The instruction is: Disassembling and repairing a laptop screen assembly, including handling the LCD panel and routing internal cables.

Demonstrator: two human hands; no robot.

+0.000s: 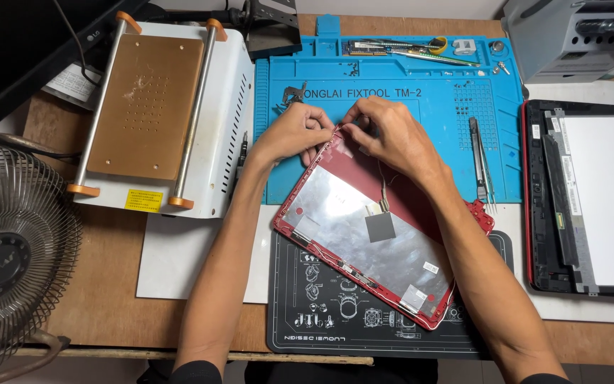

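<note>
A red laptop lid shell, lined inside with silver foil, lies tilted across a blue work mat and a black mat. My left hand and my right hand meet at the shell's far corner. Fingers of both hands pinch at the red rim there. What sits between the fingertips is too small to make out. A thin cable runs down the foil to a grey square patch.
Tweezers lie on the blue mat to the right. A white heating-plate machine stands at left, a fan at the far left. A laptop screen panel in its red-edged frame rests at right. Small parts fill the mat's top tray.
</note>
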